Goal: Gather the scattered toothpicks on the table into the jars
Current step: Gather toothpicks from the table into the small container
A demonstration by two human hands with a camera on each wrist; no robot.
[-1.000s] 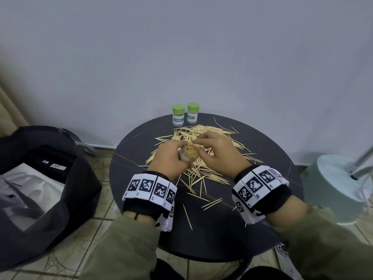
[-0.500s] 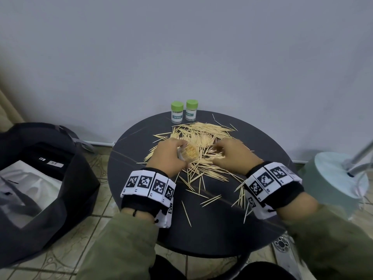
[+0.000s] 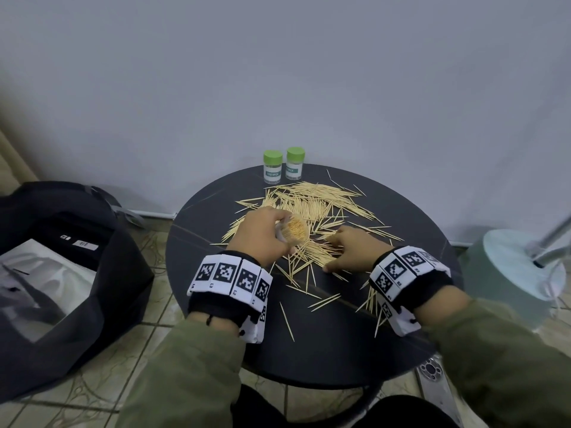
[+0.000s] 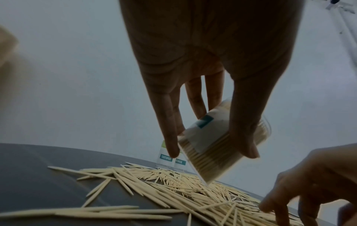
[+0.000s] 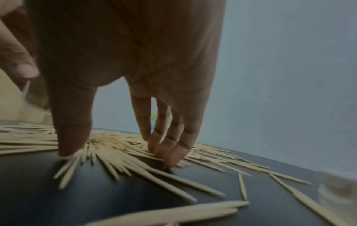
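My left hand (image 3: 279, 227) grips a clear, lidless jar (image 3: 293, 231) packed with toothpicks and holds it tilted above the pile. In the left wrist view the thumb and fingers of the left hand (image 4: 210, 151) wrap the jar (image 4: 216, 146). My right hand (image 3: 335, 254) rests on the loose toothpicks (image 3: 315, 202) just right of the jar. Its thumb and straight fingertips (image 5: 170, 152) press down either side of a small bunch, the right hand (image 5: 117, 152) holding nothing. Two jars with green lids (image 3: 272, 167) (image 3: 295, 163) stand upright at the table's far edge.
The round dark table (image 3: 216, 304) carries scattered toothpicks from its middle to the near right. A black bag (image 3: 77, 242) sits on the floor to the left. A pale green lamp base (image 3: 509, 267) stands to the right, and a wall is close behind.
My right hand left the jar's mouth and came down onto the toothpicks on the table. My left hand kept hold of the jar and stayed roughly where it was.
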